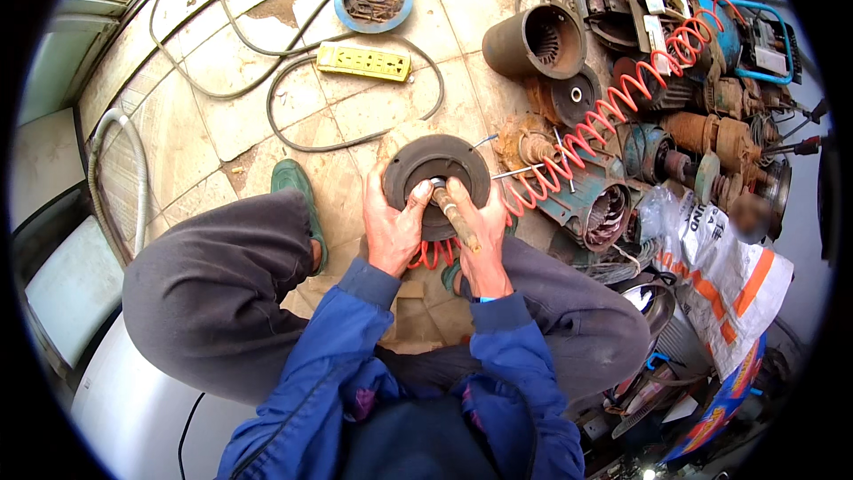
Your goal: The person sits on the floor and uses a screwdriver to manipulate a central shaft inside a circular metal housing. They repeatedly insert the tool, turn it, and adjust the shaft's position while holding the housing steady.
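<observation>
A round, dark metal disc (433, 149) with a raised rim, looking like a motor end cover, is held up between my knees. My left hand (394, 229) grips its left side, thumb pressed near the centre. On the opposite side my right hand (487, 244) wraps the rim, its thumb beside a worn brown rod (458, 219). That rod stands at the disc's middle and slants toward me; how it joins the disc is hidden by my thumbs. Fingers under the disc are out of sight.
A yellow power strip (363, 62) with its dark cable and a blue-rimmed bowl (403, 5) of bolts lie ahead on the tiles. Right of me are a hollow motor housing (560, 40), a coiled red hose (609, 111), a green motor casing (608, 210) and a white sack (724, 280).
</observation>
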`<state>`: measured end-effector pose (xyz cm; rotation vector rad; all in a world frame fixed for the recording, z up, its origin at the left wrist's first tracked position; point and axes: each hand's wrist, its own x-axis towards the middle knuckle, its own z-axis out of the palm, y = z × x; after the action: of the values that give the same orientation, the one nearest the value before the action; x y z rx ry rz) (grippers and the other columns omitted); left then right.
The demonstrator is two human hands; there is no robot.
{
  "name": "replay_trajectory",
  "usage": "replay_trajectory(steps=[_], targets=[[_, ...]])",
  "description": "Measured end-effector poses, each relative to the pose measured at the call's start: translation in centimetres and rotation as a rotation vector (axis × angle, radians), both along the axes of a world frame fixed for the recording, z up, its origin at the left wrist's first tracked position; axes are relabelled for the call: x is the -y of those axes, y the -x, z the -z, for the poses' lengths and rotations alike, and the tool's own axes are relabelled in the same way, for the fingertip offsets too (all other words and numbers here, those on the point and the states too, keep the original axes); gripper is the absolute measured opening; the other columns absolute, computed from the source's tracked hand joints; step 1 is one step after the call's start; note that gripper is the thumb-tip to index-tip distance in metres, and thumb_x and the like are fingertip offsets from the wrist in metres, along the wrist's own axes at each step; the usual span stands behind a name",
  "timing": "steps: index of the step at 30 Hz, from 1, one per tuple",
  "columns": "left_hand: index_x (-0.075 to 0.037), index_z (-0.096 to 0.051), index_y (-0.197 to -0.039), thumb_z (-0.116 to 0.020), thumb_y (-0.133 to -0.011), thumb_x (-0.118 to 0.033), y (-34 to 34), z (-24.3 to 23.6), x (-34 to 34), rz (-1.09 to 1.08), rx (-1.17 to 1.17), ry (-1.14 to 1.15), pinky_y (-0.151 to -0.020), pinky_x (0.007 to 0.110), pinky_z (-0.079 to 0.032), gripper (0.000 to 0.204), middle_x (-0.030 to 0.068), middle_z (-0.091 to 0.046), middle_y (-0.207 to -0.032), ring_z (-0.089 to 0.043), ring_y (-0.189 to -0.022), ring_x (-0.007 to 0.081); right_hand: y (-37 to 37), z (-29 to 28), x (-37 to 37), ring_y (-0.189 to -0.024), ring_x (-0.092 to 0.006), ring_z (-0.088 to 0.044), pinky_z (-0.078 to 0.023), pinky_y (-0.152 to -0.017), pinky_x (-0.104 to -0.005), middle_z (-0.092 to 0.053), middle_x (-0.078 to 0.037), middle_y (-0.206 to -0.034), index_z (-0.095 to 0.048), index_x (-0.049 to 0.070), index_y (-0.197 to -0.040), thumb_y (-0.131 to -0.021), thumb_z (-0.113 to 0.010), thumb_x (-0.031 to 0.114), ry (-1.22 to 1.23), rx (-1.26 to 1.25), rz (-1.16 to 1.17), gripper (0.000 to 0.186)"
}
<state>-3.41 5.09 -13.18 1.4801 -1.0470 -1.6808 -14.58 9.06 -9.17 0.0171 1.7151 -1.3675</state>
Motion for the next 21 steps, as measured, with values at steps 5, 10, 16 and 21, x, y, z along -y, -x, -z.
replay_trajectory(steps=[5,10,16,21], targets=[[0.005,-0.048,-0.14,-0.083,-0.091,-0.02,0.2,0.3,-0.5,-0.067,-0.082,-0.031,-0.104,0.038,-0.049,0.065,0.0183,-0.056,-0.132,-0.059,-0.121,0.0255,-0.5,-0.2,-0.2,-0.107,-0.0178,-0.067,-0.056,-0.093,-0.0321,-0.069,-0.012,-0.122,-0.057,-0.003,-0.132,-0.094,-0.082,0.022,0.017,-0.005,0.028,0.053],[0.004,-0.05,-0.139,-0.083,-0.091,-0.018,0.2,-0.5,-0.2,-0.06,-0.095,-0.037,-0.106,0.038,-0.048,0.063,0.0174,-0.056,-0.131,-0.058,-0.121,0.0258,-0.1,-0.1,0.3,-0.106,-0.0179,-0.067,-0.056,-0.093,-0.0313,-0.069,-0.013,-0.122,-0.056,-0.003,-0.133,-0.094,-0.082,0.021,-0.008,0.002,0.023,0.053],[0.004,-0.041,-0.147,-0.078,-0.095,-0.012,-0.2,1.1,-0.5,0.085,0.108,0.163,-0.1,0.036,-0.055,0.066,0.017,-0.065,-0.13,-0.065,-0.115,0.022,-1.0,-0.8,0.3,-0.105,-0.0185,-0.067,-0.056,-0.091,-0.0314,-0.07,-0.013,-0.12,-0.056,-0.003,-0.133,-0.093,-0.083,0.021,0.014,-0.046,0.077,0.055],[0.004,-0.043,-0.146,-0.078,-0.095,-0.012,0.2,0.4,-0.6,-0.04,-0.085,-0.003,-0.103,0.037,-0.052,0.064,0.0175,-0.059,-0.133,-0.061,-0.121,0.024,-0.7,0.3,-0.3,-0.106,-0.0186,-0.068,-0.058,-0.092,-0.032,-0.07,-0.013,-0.121,-0.057,-0.003,-0.132,-0.092,-0.084,0.022,-0.02,-0.097,0.019,0.053]])
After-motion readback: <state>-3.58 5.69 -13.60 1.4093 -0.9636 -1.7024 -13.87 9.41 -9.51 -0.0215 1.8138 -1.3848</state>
